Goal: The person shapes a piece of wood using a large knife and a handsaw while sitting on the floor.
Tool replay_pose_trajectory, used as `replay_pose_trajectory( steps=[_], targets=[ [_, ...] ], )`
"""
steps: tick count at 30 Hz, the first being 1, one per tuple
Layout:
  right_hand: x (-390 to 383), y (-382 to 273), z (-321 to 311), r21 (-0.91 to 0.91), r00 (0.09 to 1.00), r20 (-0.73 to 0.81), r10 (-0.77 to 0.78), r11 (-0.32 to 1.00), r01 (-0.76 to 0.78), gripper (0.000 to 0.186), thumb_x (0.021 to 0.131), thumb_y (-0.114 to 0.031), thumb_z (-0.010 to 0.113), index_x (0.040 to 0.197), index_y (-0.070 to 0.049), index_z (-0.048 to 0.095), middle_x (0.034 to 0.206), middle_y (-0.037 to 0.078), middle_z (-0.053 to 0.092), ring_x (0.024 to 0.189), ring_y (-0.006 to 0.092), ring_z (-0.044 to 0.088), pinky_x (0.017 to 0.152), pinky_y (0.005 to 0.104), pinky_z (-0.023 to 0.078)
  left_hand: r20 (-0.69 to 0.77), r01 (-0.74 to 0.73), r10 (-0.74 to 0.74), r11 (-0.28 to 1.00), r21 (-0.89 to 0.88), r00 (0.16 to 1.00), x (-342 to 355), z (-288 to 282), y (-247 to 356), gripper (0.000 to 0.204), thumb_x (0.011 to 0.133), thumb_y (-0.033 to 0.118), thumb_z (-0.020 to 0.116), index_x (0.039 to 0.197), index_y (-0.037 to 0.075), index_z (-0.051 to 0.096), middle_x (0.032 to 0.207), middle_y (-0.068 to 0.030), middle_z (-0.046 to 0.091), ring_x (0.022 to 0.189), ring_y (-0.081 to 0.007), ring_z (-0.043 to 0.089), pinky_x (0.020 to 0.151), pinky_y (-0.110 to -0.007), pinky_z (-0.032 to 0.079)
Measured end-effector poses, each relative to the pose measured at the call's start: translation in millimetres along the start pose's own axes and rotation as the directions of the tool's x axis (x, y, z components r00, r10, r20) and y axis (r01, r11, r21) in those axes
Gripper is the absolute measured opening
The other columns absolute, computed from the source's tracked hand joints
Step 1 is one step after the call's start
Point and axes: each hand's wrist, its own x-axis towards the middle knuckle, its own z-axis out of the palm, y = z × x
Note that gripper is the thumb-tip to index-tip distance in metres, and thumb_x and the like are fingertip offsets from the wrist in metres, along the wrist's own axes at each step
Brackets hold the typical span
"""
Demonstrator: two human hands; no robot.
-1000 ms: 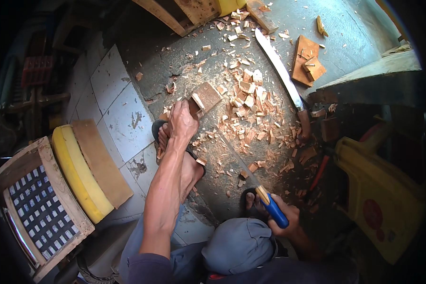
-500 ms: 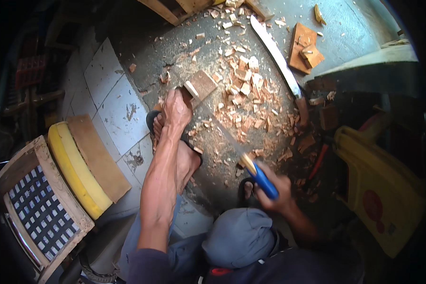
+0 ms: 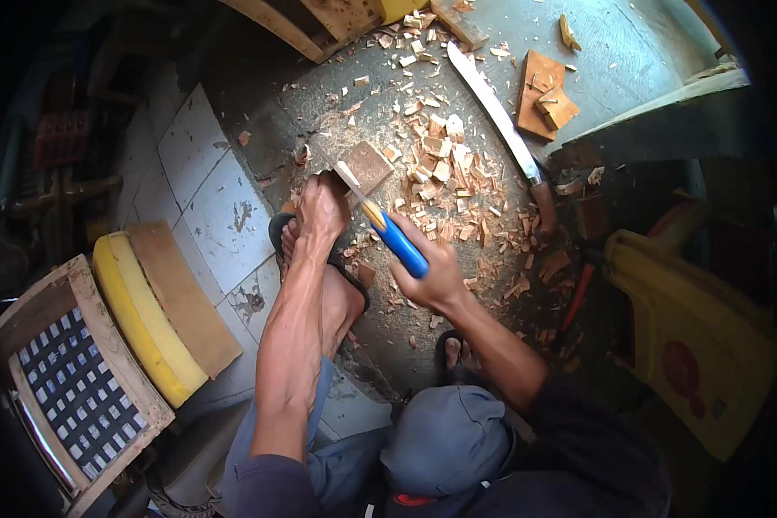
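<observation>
Item: hand saw (image 3: 392,233), one. Blue handle, pale wooden section at its front, narrow grey blade; the right hand (image 3: 430,274) is gripping it, and the blade is slanting forward and leftward, crossing close by the wood piece.

Item: wood piece (image 3: 347,173), one. Dark brown, a pale face showing; the left hand (image 3: 321,207) is covering much of it and holding it down.

Item: wood block (image 3: 370,166), one. Brown, squarish, rough-topped; it is lying just beyond the piece, contact unclear from here.

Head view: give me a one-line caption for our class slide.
Right hand gripping a blue-handled tool, its thin blade by a wooden block near the left hand, wood chips scattered around.
</observation>
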Motion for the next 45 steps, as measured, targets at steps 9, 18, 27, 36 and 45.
replay_pose_trajectory(
  steps=[9,18,27,36,45],
  targets=[
    [-114,-7,-43,0.004,0.987,-0.043,-0.152,0.988,0.153,0.075,0.077,-0.009,0.07,0.15,-0.011,0.053,0.077,0.018,0.073,0.057,0.0239,0.072,0.061,0.0355,0.06,0.039,0.173,-0.177,0.982,0.08,0.983,-19,-8,-33,0.024,0.081,0.0,0.063,0.104,-0.005,0.062,0.102,-0.0239,0.061,0.104,-0.0456,0.062,0.09,-0.051,0.052],
    [-154,-9,-61,-0.076,0.99,-0.009,-0.141,0.987,0.14,0.069,0.079,-0.009,0.07,0.145,0.0,0.055,0.092,0.019,0.077,0.066,0.024,0.076,0.066,0.0333,0.062,0.067,0.179,-0.184,0.981,0.078,0.981,-16,-4,-21,0.025,0.077,-0.003,0.064,0.103,-0.006,0.065,0.109,-0.0255,0.064,0.107,-0.0436,0.063,0.096,-0.047,0.053],
    [-31,-4,3,-0.032,0.999,-0.028,-0.031,0.999,0.03,0.073,0.077,-0.008,0.07,0.148,-0.008,0.054,0.085,0.019,0.075,0.061,0.0239,0.073,0.062,0.0358,0.06,-0.06,0.082,-0.082,0.997,-0.002,0.995,-5,13,-25,0.012,0.079,0.006,0.07,0.088,-0.001,0.066,0.089,-0.0233,0.065,0.087,-0.0455,0.065,0.08,-0.052,0.054],
    [-31,-16,2,-0.126,0.998,0.053,-0.036,0.991,0.042,0.071,0.078,-0.003,0.068,0.148,-0.007,0.055,0.095,0.018,0.077,0.069,0.0217,0.075,0.07,0.032,0.06,-0.014,0.036,-0.035,0.998,0.051,0.999,-10,7,-42,0.025,0.082,0.005,0.07,0.106,-0.001,0.067,0.101,-0.0258,0.066,0.092,-0.0469,0.066,0.084,-0.053,0.054],
    [-132,-16,-51,0.017,0.981,-0.077,-0.179,0.983,0.181,0.069,0.078,-0.006,0.068,0.146,-0.011,0.057,0.101,0.024,0.075,0.066,0.0288,0.075,0.064,0.0375,0.062,-0.063,0.088,-0.083,0.993,0.081,0.995,-14,-5,-36,0.021,0.083,0.009,0.069,0.098,-0.004,0.062,0.096,-0.0254,0.063,0.096,-0.0471,0.065,0.086,-0.053,0.054]
  ],
)
